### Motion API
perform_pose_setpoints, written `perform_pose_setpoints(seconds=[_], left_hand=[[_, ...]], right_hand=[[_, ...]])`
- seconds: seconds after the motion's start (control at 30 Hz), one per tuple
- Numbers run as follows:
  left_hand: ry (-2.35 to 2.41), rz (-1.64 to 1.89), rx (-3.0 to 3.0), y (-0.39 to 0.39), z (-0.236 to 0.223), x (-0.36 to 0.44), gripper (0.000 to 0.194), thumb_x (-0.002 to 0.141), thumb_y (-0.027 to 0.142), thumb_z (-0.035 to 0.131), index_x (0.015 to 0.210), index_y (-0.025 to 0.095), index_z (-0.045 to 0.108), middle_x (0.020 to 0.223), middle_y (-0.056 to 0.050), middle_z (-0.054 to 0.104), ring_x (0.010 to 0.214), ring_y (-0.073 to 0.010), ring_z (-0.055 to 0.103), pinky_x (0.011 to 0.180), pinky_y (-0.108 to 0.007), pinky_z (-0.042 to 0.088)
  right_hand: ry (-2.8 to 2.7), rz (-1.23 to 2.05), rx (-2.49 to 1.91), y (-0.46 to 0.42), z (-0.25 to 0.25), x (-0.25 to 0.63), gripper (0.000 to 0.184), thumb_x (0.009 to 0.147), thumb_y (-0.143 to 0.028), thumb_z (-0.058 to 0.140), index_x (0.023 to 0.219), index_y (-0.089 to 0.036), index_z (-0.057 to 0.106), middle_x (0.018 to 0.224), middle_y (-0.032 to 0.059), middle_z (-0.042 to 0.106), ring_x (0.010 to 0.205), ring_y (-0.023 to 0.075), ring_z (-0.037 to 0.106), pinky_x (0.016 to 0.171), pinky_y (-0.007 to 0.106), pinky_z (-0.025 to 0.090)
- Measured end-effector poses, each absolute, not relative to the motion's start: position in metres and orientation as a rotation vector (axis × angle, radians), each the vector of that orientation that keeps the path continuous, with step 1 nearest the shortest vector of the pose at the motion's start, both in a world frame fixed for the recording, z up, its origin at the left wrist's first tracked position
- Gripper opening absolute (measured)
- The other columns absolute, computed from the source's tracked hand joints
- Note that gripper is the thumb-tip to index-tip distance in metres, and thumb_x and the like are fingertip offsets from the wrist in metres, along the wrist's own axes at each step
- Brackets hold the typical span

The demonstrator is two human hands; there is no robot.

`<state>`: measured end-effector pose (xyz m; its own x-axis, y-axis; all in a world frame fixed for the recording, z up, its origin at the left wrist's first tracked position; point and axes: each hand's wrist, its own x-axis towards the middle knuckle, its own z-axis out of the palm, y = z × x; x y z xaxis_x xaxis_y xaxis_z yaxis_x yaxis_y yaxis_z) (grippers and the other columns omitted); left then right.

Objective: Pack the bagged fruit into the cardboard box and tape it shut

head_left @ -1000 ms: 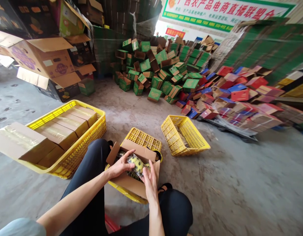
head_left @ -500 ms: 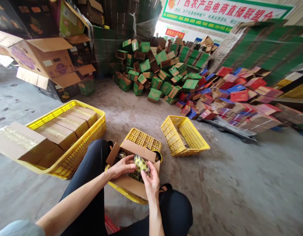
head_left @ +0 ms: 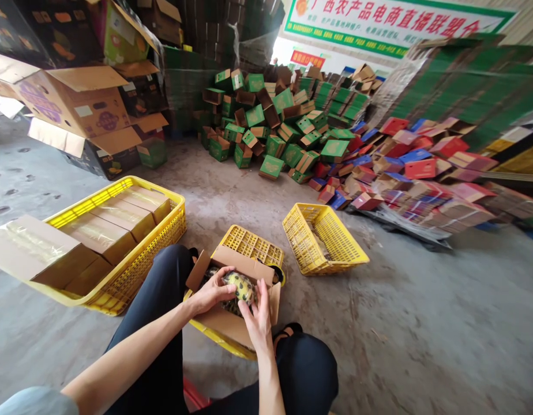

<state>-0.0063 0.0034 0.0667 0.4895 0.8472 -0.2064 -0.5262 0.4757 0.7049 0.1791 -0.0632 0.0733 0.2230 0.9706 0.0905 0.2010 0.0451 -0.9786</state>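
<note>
Between my hands is a plastic-wrapped yellow packet (head_left: 239,286) with dark spots; what is inside it I cannot make out. My left hand (head_left: 213,294) grips its left end between thumb and fingers. Around the right end, the thumb and fingers of my right hand (head_left: 258,317) are curled. Both hands are over an open cardboard box (head_left: 226,327), its flaps folded outward. More dark-spotted packets lie inside, partly hidden by my hands. The box rests on a yellow plastic crate (head_left: 249,245) between my legs.
To the left, a long yellow basket (head_left: 119,282) holds several taped cardboard boxes (head_left: 104,230). Another yellow basket (head_left: 336,242) stands at front right. Farther back lie heaps of green boxes (head_left: 273,164) and red and blue boxes (head_left: 422,168). Open cartons (head_left: 82,106) are stacked at back left.
The packet was turned upright and shifted right half a second ago, and is now tilted back flatter and farther left. My hands moved with it. The box and baskets stay in place.
</note>
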Motion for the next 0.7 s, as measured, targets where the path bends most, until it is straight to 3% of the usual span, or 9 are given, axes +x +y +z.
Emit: perform_pose_setpoints(seconds=[0.1, 0.2, 0.3, 0.47, 0.7], left_hand=[[0.555, 0.887, 0.659, 0.001, 0.074, -0.007, 0.101, 0.074, 0.03, 0.095, 0.159, 0.03, 0.04, 0.124, -0.01, 0.068, 0.11, -0.0253, 0.07, 0.101, -0.042, 0.053], [0.542, 0.856, 0.706, -0.002, 0.078, -0.008, 0.108, 0.074, 0.029, 0.094, 0.164, 0.03, 0.033, 0.12, -0.009, 0.07, 0.106, -0.0243, 0.07, 0.099, -0.039, 0.051], [0.522, 0.841, 0.731, -0.001, 0.077, -0.008, 0.109, 0.072, 0.028, 0.095, 0.163, 0.031, 0.035, 0.127, -0.01, 0.068, 0.11, -0.0257, 0.069, 0.101, -0.04, 0.05], [0.51, 0.832, 0.785, 0.002, 0.072, -0.006, 0.099, 0.068, 0.028, 0.098, 0.155, 0.028, 0.05, 0.138, -0.011, 0.064, 0.122, -0.028, 0.064, 0.108, -0.039, 0.046], [0.597, 0.762, 0.775, 0.003, 0.077, -0.009, 0.073, 0.079, 0.046, 0.089, 0.143, 0.025, 0.061, 0.143, -0.014, 0.062, 0.127, -0.0304, 0.063, 0.105, -0.043, 0.052]], right_hand=[[-0.95, 1.122, -1.377, -0.06, 0.067, 0.182, 0.088, 0.086, -0.055, 0.077, 0.161, -0.028, 0.042, 0.159, 0.0179, 0.051, 0.134, 0.0385, 0.063, 0.097, 0.05, 0.064], [-0.835, 1.228, -1.368, -0.06, 0.066, 0.183, 0.082, 0.083, -0.058, 0.078, 0.155, -0.027, 0.051, 0.149, 0.0167, 0.062, 0.121, 0.0379, 0.072, 0.086, 0.049, 0.068], [-0.842, 1.214, -1.353, -0.06, 0.07, 0.184, 0.076, 0.079, -0.053, 0.084, 0.146, -0.024, 0.061, 0.139, 0.0157, 0.07, 0.111, 0.0372, 0.076, 0.087, 0.05, 0.068], [-0.897, 1.122, -1.336, -0.061, 0.08, 0.185, 0.074, 0.075, -0.046, 0.088, 0.14, -0.02, 0.063, 0.14, 0.0161, 0.069, 0.12, 0.0352, 0.072, 0.101, 0.049, 0.062], [-1.041, 1.05, -1.333, -0.062, 0.09, 0.18, 0.045, 0.072, -0.034, 0.084, 0.114, -0.023, 0.069, 0.124, 0.0125, 0.073, 0.115, 0.0326, 0.072, 0.092, 0.044, 0.065]])
